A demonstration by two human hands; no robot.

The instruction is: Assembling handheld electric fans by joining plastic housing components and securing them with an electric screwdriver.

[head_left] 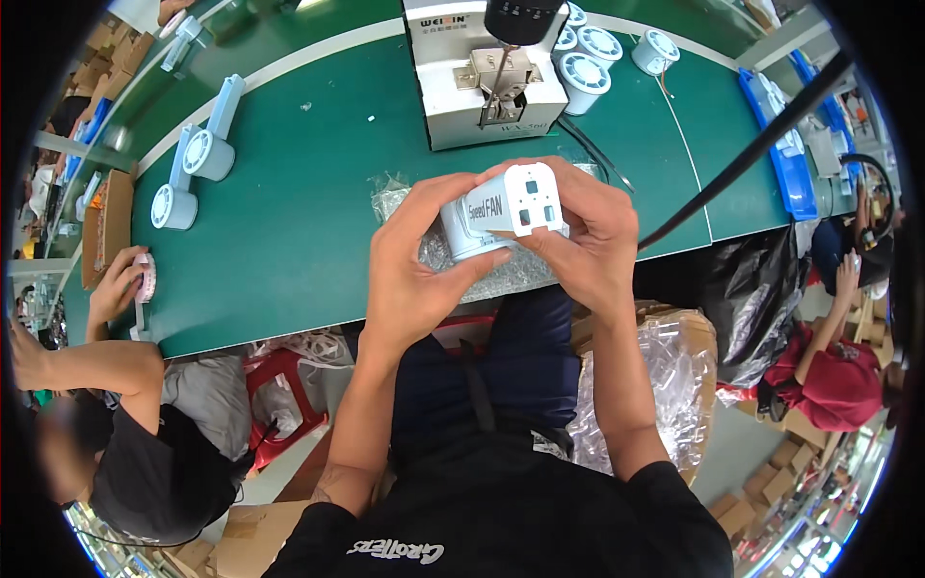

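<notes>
Tabletop [289, 231] in flat green runs across in front of us, in a busy workroom with cardboard boxes about and a person in a black shirt [159, 472] on our left and one in a red shirt [833, 380] on our right. We hold one pale blue fan [487, 207] above bubble wrap [525, 275] near the table's front edge, our left hand [414, 260] and right hand [593, 241] curled around it from either side, with both thumbs toward us. Counting on, we find two more fans with handles [209, 154] lying at the left, at least four in a cluster [585, 82] behind one white machine [491, 106], and a single fan [658, 50] set apart to its right. One black tool [520, 21] hangs above the machine, and a blue tray [798, 193] of pale parts lies at the right end. Below the table, we see one red stool [310, 409] and one box of clear plastic [655, 380].
</notes>
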